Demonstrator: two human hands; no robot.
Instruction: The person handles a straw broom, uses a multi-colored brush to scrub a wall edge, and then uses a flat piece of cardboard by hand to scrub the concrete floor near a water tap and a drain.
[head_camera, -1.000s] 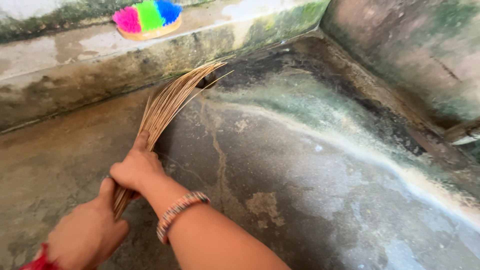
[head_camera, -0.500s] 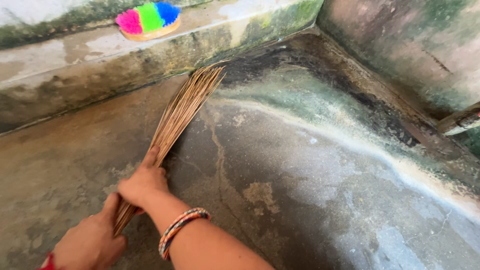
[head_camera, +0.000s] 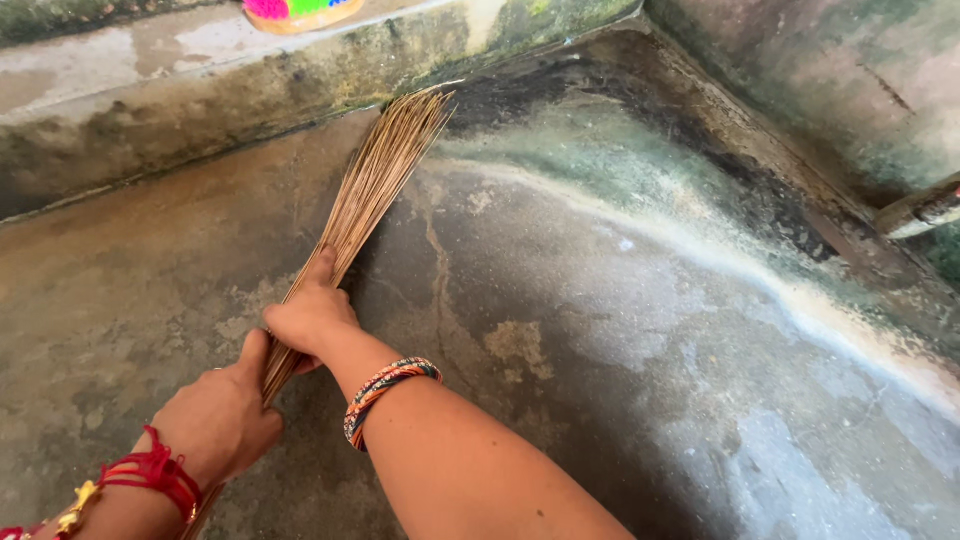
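Two hands clench one broom (head_camera: 370, 190); right hand (head_camera: 312, 322) grips higher to press its tips floorward, left hand (head_camera: 222, 420) grips the base to steady it.

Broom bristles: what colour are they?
Pale tan, straw-like broom bristles, clearest in the head view.

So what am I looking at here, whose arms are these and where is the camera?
No machine here: a person wears a camera on the head, so you look down along their own arms. The right hand, with a striped bangle on its wrist, and the left hand, with red thread at its wrist, both grip a stick broom made of thin brown ribs. Its tips fan out against the foot of a stained concrete ledge. The floor is wet, mottled concrete with dark grime in the corner. A scrubbing brush with pink and green bristles sits on the ledge.
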